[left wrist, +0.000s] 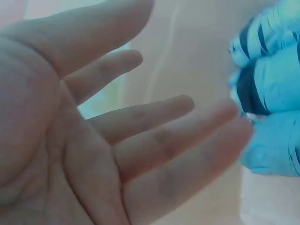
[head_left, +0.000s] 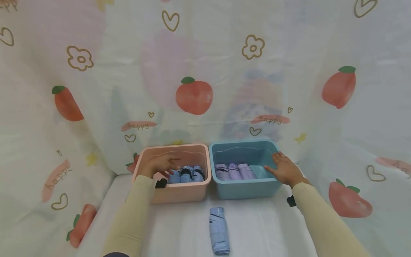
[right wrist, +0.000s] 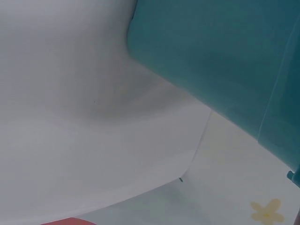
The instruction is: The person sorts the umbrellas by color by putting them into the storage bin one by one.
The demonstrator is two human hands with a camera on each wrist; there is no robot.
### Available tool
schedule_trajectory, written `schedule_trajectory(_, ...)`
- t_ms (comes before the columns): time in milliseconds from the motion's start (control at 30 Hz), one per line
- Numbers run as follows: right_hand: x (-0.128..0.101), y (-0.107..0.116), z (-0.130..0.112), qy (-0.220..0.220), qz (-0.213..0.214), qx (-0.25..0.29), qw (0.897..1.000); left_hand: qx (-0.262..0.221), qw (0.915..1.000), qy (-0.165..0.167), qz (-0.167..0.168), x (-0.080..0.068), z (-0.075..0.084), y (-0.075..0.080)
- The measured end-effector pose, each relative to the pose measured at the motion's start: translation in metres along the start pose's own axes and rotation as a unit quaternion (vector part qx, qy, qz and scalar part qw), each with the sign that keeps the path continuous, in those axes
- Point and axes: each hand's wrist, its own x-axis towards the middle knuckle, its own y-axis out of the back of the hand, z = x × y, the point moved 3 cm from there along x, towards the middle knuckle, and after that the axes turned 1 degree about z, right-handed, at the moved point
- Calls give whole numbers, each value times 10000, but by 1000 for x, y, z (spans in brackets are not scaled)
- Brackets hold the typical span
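My left hand (head_left: 163, 163) is over the left part of the peach bin (head_left: 179, 191), its fingers spread and nothing in them. In the left wrist view its palm and extended fingers show beside rolled blue fabric bundles (left wrist: 274, 86) with black bands. Three such bundles (head_left: 186, 175) lie side by side in that bin. My right hand (head_left: 284, 169) is at the right rim of the blue bin (head_left: 247, 189), fingers extended and holding nothing. Three rolled lilac bundles (head_left: 234, 172) lie in the blue bin. Another rolled light-blue bundle (head_left: 219, 230) lies on the table in front.
Both bins stand side by side at the back of the white table (head_left: 257, 225). A patterned curtain (head_left: 205, 53) with fruit prints hangs behind and at the sides. The right wrist view shows the outer wall of the blue bin (right wrist: 211, 51) above the white surface.
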Motion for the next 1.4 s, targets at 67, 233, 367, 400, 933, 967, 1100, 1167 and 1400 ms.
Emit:
schedule_trajectory(67,0,3,1,-22,-1,-20,10000,-10,9990,-354,274,-7,7,-5)
schedule_trajectory(233,2,8,3,-33,13,-70,10000,160,9895,-1142,866,-23,19,-25)
schedule_trajectory(367,2,8,6,-14,11,-88,10000,18,9825,-1483,1129,-29,23,-49)
schedule_trajectory(400,2,8,6,-15,9,-84,10000,-116,9814,-1516,1169,-31,22,-56)
schedule_trajectory(933,-1,4,6,112,27,-66,9999,-503,9910,-991,743,-50,-29,-163)
schedule_trajectory(967,-1,4,6,125,29,-46,9999,-504,9925,-877,690,-49,-32,-171)
schedule_trajectory(1100,-1,3,5,107,12,-12,9999,-283,9966,-494,589,-44,-46,-201)
schedule_trajectory(1167,0,2,4,95,22,1,10000,-195,9975,-327,592,-41,-52,-214)
schedule_trajectory(1400,1,0,0,114,42,-3,9999,-5,9969,5,790,-34,-62,-247)
